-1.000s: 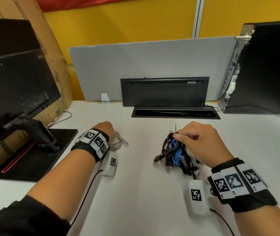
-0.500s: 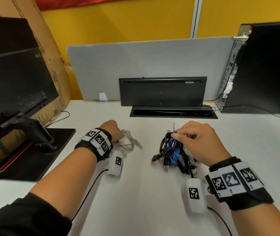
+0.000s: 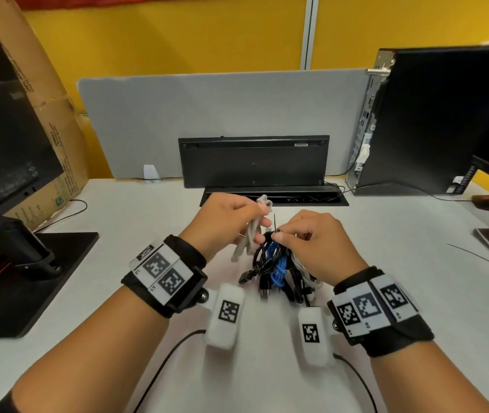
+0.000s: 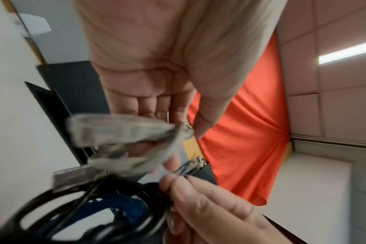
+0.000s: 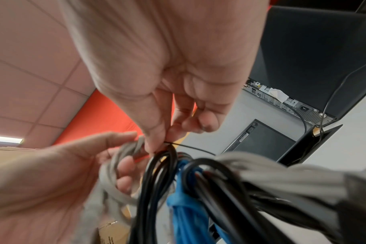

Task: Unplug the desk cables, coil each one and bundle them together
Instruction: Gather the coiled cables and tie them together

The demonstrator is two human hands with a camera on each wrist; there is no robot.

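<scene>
A bundle [image 3: 279, 271] of coiled black, blue and white cables hangs over the white desk [image 3: 416, 293] in front of me. My right hand [image 3: 285, 235] pinches a thin black tie [image 3: 275, 223] at the top of this bundle [image 5: 190, 189]. My left hand [image 3: 253, 217] grips a coiled grey cable [image 3: 252, 234] just left of the bundle, nearly touching it. In the left wrist view the grey coil [image 4: 125, 142] is blurred below my fingers. The right wrist view shows the black tie [image 5: 190, 147] pinched between thumb and forefinger.
A black open cable box [image 3: 253, 162] stands at the desk's back centre against a grey divider [image 3: 207, 114]. A monitor and its stand [image 3: 14, 242] sit at the left before cardboard [image 3: 43, 93]. A black computer tower [image 3: 445, 120] is at the right.
My left hand lifted the grey coil off the desk and carried it right, up to the bundle. The right hand raised the bundle slightly, still pinching the tie.
</scene>
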